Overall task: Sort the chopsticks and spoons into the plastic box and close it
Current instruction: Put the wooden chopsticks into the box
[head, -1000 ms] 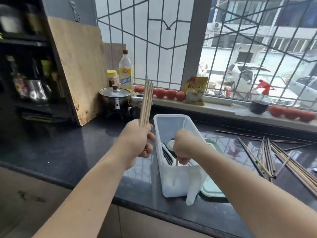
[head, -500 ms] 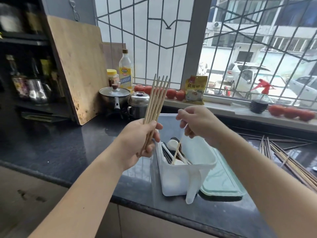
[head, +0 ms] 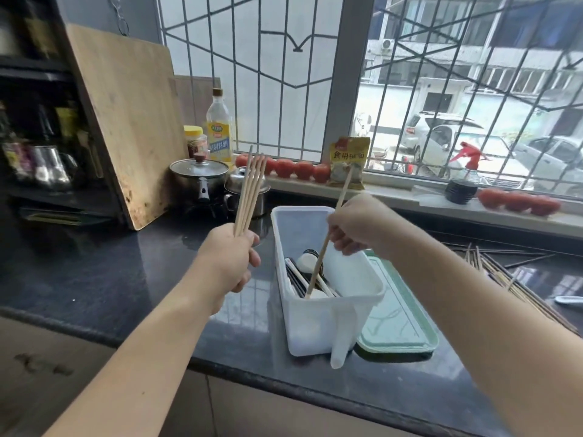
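Note:
A white plastic box (head: 318, 332) stands open on the dark counter, with spoons and dark chopsticks (head: 310, 272) lying inside. Its green lid (head: 398, 323) lies flat just right of it. My left hand (head: 228, 258) grips a bundle of light wooden chopsticks (head: 250, 192), held upright left of the box. My right hand (head: 356, 227) pinches a single wooden chopstick (head: 318, 268) over the box, its lower tip down among the spoons. More loose chopsticks (head: 501, 272) lie scattered on the counter at the right.
Two small steel pots (head: 202, 176) stand behind the box. A wooden cutting board (head: 129, 121) leans at the left by a dark shelf. On the windowsill are an oil bottle (head: 219, 127), tomatoes (head: 295, 168) and a red spray bottle (head: 465, 178).
My right hand took one chopstick from the left bundle and brought it down into the box. The left hand's bundle tilted back toward upright.

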A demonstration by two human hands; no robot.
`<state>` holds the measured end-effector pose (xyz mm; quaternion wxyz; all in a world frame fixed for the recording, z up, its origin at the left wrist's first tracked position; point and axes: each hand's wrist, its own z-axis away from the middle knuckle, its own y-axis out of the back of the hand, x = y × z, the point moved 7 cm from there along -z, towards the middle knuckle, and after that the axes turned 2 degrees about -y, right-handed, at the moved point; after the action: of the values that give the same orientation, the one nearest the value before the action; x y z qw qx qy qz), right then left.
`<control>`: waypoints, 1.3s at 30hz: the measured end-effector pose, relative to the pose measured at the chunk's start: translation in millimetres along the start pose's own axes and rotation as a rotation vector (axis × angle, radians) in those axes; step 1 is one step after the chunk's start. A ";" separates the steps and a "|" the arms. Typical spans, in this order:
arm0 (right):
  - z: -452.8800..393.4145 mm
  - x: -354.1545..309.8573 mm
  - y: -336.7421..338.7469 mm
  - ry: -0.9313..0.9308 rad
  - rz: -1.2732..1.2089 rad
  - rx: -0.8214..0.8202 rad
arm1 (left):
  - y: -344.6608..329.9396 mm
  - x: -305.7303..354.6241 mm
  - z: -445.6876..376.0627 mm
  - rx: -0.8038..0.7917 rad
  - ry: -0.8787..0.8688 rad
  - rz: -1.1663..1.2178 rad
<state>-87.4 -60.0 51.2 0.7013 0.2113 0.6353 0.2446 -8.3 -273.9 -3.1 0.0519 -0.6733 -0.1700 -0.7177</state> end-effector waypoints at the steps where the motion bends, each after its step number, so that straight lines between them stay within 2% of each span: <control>1: -0.3 8.4 -21.7 -0.045 0.081 -0.083 | 0.0 0.2 -0.6 -0.004 0.003 0.013; 4: -13.9 31.8 -69.9 -0.180 0.145 -0.213 | -8.4 6.5 1.3 -0.058 -0.011 0.052; 7: -31.3 51.4 -91.8 -0.330 0.212 -0.304 | -15.3 10.4 5.6 -0.115 -0.026 0.035; 9: -34.6 59.2 -100.8 -0.359 0.305 -0.351 | -15.7 10.8 7.4 -0.132 -0.023 0.036; 12: -28.0 55.9 -98.1 -0.300 0.424 -0.364 | -15.1 10.7 8.3 -0.132 -0.016 0.050; 15: -22.0 24.7 -68.0 -0.067 0.435 -0.222 | -14.0 10.1 10.5 -0.124 -0.023 0.101; 18: -8.6 -12.1 -30.7 0.139 0.262 -0.058 | -13.2 13.5 12.2 -0.119 -0.059 0.184; 20: 6.3 -30.3 -13.8 0.231 0.075 -0.027 | -16.1 18.4 12.5 -0.146 -0.080 0.225; 23: 29.3 -45.3 -11.8 0.280 -0.171 -0.174 | -27.7 30.6 15.9 -0.252 -0.120 0.265; 26: 42.9 -48.4 -20.0 0.324 -0.240 -0.266 | -38.9 37.4 20.6 -0.355 -0.123 0.272; 28: 42.9 -46.1 -17.1 0.326 -0.278 -0.219 | -41.5 36.4 22.3 -0.373 -0.110 0.259; 31: 30.3 -36.7 9.3 0.240 -0.471 -0.006 | -30.2 24.8 17.0 -0.237 -0.085 0.190; 33: 18.9 -29.0 25.5 0.208 -0.363 0.145 | -19.0 15.5 11.2 -0.126 -0.083 0.154; 34: 12.8 -25.2 24.3 0.181 -0.238 0.158 | -14.9 12.5 8.8 -0.091 -0.083 0.153; 39: -1.2 17.5 -50.6 -0.046 0.368 -0.176 | -16.9 14.3 8.1 -0.084 -0.055 0.206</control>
<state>-83.5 -89.4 6.5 0.6751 0.2671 0.5459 0.4182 -7.0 -253.3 8.4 0.0926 -0.7081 -0.0712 -0.6964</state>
